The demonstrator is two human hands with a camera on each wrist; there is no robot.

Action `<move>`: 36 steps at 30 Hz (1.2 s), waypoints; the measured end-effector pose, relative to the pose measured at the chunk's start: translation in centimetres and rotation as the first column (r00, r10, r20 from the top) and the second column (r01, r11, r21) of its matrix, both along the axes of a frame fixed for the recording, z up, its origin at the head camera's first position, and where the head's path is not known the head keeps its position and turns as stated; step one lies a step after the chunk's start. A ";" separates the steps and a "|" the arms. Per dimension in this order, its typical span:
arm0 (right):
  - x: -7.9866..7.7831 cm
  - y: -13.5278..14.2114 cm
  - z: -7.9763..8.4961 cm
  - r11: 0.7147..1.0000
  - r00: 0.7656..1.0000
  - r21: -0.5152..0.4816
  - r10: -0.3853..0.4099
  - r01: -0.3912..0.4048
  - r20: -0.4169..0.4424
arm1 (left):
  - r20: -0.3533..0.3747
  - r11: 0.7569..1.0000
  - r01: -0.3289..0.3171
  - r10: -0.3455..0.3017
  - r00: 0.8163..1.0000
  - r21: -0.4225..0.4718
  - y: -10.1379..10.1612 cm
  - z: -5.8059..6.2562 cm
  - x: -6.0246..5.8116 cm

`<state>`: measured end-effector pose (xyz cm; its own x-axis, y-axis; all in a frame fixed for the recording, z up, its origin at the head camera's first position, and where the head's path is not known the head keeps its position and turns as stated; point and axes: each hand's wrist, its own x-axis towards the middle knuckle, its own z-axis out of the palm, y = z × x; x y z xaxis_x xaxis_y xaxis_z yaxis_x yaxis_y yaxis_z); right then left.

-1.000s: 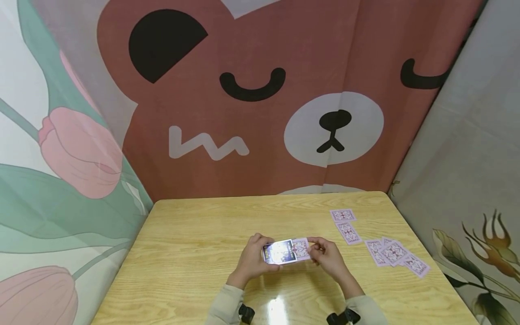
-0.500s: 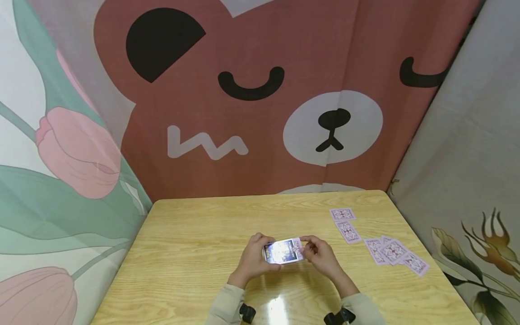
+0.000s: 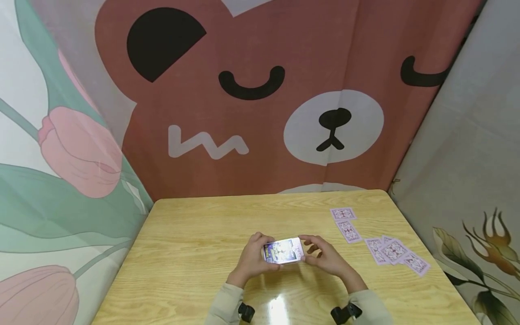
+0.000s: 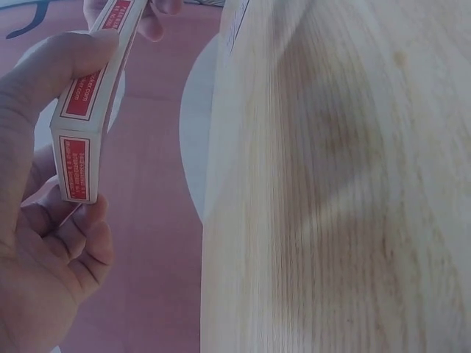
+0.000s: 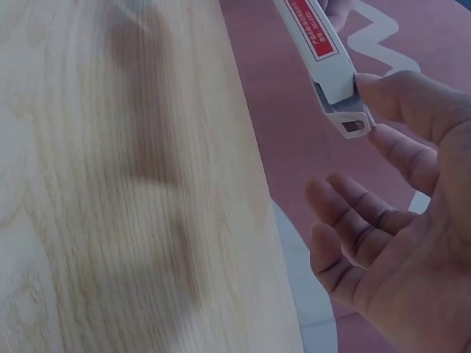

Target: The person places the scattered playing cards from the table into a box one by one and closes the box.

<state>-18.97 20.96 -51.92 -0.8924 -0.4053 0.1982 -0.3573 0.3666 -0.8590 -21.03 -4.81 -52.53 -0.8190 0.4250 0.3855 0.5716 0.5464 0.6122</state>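
A playing card box (image 3: 280,251) is held level above the table, its bright, glossy broad face turned up. My left hand (image 3: 253,261) grips its left end, thumb on one narrow edge and fingers on the opposite one. Red printed panels mark the narrow sides of the card box (image 4: 79,99) in the left wrist view. My right hand (image 3: 328,258) touches the right end with thumb and index finger at its corners, the other fingers loosely bent. At that end, the right wrist view shows an end flap (image 5: 352,125) standing out; the cards inside are mostly hidden.
Several pink-backed playing cards (image 3: 393,251) overlap face down at the right of the wooden table (image 3: 195,253). Two more cards (image 3: 348,231) lie farther back. A curtain with a bear print (image 3: 252,171) hangs behind the table's far edge.
Pink-backed cards that stuck out of the box's right end have slid left into it, pushed by my right hand. My right fingers have since spread to the box's end corners.
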 end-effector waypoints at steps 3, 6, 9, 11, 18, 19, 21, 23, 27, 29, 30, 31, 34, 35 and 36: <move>-0.1 0.1 0.0 1.000 1.000 0.017 0.003 -0.003 -0.002 | 0.003 1.000 -0.003 0.003 1.000 -0.006 0.0 -0.1 0.0; 0.0 0.1 0.2 1.000 1.000 0.027 0.009 -0.009 0.015 | -0.005 1.000 -0.003 0.003 1.000 -0.005 0.0 -0.1 0.0; -0.2 0.1 0.2 0.999 1.000 0.048 0.018 -0.019 0.022 | -0.008 1.000 0.001 -0.001 1.000 0.003 0.0 0.0 0.0; -0.3 0.1 0.3 0.998 1.000 0.061 0.019 -0.021 0.024 | -0.004 1.000 0.005 -0.005 1.000 0.008 0.1 0.0 0.0; -0.6 0.0 1.0 0.989 1.000 0.147 -0.003 0.003 0.001 | 0.008 1.000 0.006 -0.007 1.000 0.018 0.1 -0.1 0.0; -0.6 0.0 1.1 0.988 1.000 0.156 -0.006 0.006 -0.001 | 0.006 1.000 0.008 -0.008 1.000 0.020 0.1 -0.1 0.0; -0.6 -0.1 1.2 0.987 1.000 0.163 -0.007 0.008 -0.005 | -0.001 1.000 0.010 -0.010 1.000 0.018 0.0 -0.2 0.0; -0.6 -0.1 1.3 0.986 1.000 0.167 -0.006 0.009 -0.017 | -0.006 1.000 0.011 -0.011 1.000 0.017 0.0 -0.2 -0.1; -0.7 -0.4 1.3 0.985 0.999 0.170 -0.002 0.011 -0.048 | -0.014 1.000 0.010 -0.010 1.000 0.018 -0.1 0.0 -0.1; -0.8 -0.6 1.2 0.985 0.998 0.173 0.000 0.009 -0.056 | -0.015 1.000 0.012 -0.011 1.000 0.019 -0.1 0.0 -0.1; -0.7 -0.7 1.2 0.984 0.998 0.178 0.002 0.009 -0.058 | -0.016 1.000 0.015 -0.014 1.000 0.025 -0.1 0.0 0.0; -0.7 -0.8 1.3 0.984 0.998 0.180 0.003 0.008 -0.059 | -0.014 1.000 0.015 -0.015 1.000 0.026 -0.1 0.1 0.0; -0.7 -1.0 1.4 0.983 0.998 0.185 0.004 0.009 -0.069 | -0.003 0.999 0.021 -0.020 1.000 0.036 0.0 0.0 0.0; -0.7 -1.1 1.5 0.983 0.997 0.185 0.002 0.012 -0.072 | 0.001 0.999 0.022 -0.022 1.000 0.040 0.0 0.0 0.0; -0.7 -1.1 1.5 0.982 0.997 0.187 0.000 0.014 -0.078 | 0.007 0.999 0.019 -0.020 1.000 0.043 0.0 0.1 0.0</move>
